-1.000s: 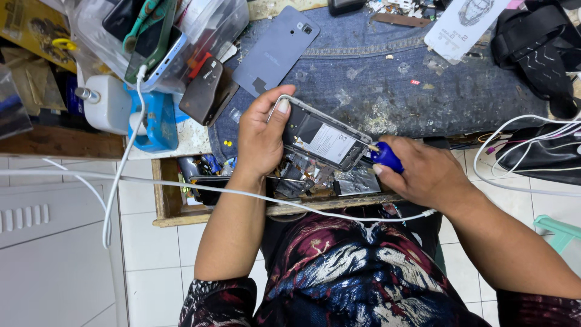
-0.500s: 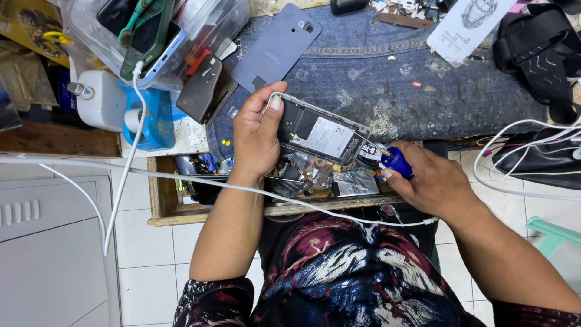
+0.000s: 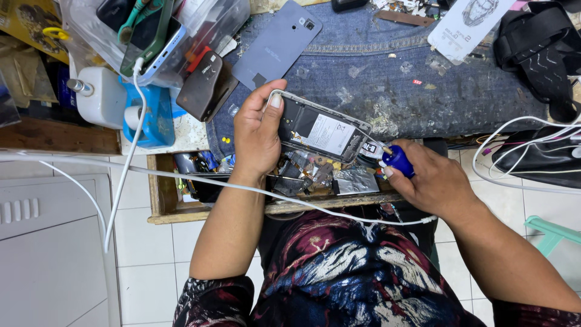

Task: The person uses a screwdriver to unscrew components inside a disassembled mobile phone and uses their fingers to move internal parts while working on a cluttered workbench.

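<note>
My left hand (image 3: 257, 133) grips an opened smartphone (image 3: 324, 128) with its back cover off, its battery and circuit board showing, held above an open wooden drawer. In my right hand (image 3: 433, 181) is a small blue-handled screwdriver (image 3: 394, 158), whose tip touches the phone's lower right end. The phone's grey back cover (image 3: 276, 45) lies on the denim-covered bench beyond my left hand.
The open wooden drawer (image 3: 158, 194) holds several phone parts and foil scraps. A white cable (image 3: 181, 177) crosses over my left forearm. A clear plastic bin with phones (image 3: 163, 30), a white bottle (image 3: 100, 97) and a blue box stand at left. Black bags (image 3: 538, 54) lie at right.
Both hands and the phone have shifted slightly right and down in view. The screwdriver stays at the phone's end.
</note>
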